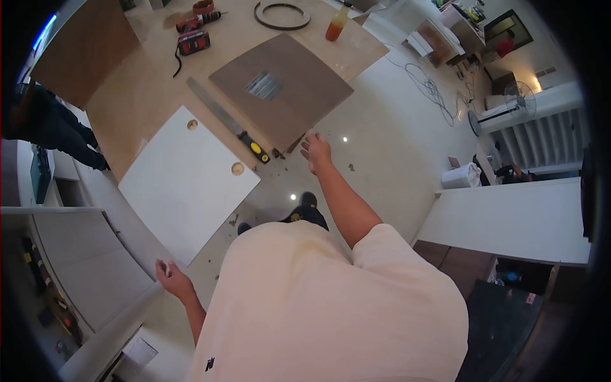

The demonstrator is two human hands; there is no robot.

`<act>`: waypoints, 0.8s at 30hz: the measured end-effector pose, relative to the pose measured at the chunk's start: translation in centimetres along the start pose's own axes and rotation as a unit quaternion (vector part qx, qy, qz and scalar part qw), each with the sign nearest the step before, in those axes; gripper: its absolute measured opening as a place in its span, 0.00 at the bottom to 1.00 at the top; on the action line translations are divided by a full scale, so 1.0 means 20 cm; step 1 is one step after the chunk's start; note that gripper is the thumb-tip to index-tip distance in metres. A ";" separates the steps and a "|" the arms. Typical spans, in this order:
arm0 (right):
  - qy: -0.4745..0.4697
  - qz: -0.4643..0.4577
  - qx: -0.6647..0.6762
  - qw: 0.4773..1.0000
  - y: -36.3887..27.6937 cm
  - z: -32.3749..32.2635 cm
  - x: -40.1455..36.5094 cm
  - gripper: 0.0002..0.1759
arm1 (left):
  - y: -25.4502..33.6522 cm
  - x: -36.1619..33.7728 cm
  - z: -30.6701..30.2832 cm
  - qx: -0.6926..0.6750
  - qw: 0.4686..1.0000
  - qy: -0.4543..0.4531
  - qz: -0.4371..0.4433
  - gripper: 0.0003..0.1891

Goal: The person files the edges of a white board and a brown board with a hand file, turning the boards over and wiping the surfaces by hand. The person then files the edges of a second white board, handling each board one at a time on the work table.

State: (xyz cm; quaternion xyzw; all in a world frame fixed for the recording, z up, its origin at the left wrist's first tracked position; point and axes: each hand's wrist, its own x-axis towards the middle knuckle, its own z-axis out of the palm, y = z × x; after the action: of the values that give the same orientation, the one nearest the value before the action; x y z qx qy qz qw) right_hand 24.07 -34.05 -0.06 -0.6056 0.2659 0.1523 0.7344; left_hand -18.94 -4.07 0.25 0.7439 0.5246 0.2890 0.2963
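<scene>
My right hand (316, 153) is beside the near corner of a brown board (293, 83), fingers apart and nothing in them. Low on the left, my left hand (172, 279) hangs near the corner of a white cabinet door panel (191, 184), its fingers loosely parted and holding nothing. Two round hinge holes show along one edge of that panel. Between the two boards lies a handsaw (223, 116) with a black and yellow handle pointing towards me. A grey label sits on the brown board.
On the wooden worktable (149, 89) lie a red cordless drill (194, 23), a red and black tool (193, 43), a coil of edge strip (282, 16) and a bottle of orange liquid (337, 24). A person's legs (60, 127) are at the left. Cables (433, 92) trail across the floor.
</scene>
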 end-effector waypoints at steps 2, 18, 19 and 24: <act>-0.018 -0.029 0.012 0.999 -0.04 0.01 0.09 0.35 | 0.35 -0.03 0.01 -0.007 0.999 0.005 0.053 0.19; -0.151 -0.054 0.044 0.986 -0.55 -0.43 1.08 0.32 | 1.22 -0.70 1.52 -0.206 0.906 -0.362 -0.068 0.42; -0.139 -0.030 0.066 0.988 -0.56 -0.42 1.08 0.33 | 1.26 -0.71 1.53 -0.175 0.921 -0.347 -0.028 0.42; -0.139 -0.011 0.023 0.990 -0.61 -0.44 0.99 0.36 | 1.34 -0.76 1.51 -0.232 0.927 -0.281 -0.091 0.37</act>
State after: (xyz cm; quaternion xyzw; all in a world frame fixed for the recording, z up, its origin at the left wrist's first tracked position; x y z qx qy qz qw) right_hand 45.04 -47.14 -2.66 -0.5645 0.1585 0.2206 0.7795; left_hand 15.49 -29.99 -1.56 0.6540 0.4036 0.1534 0.6212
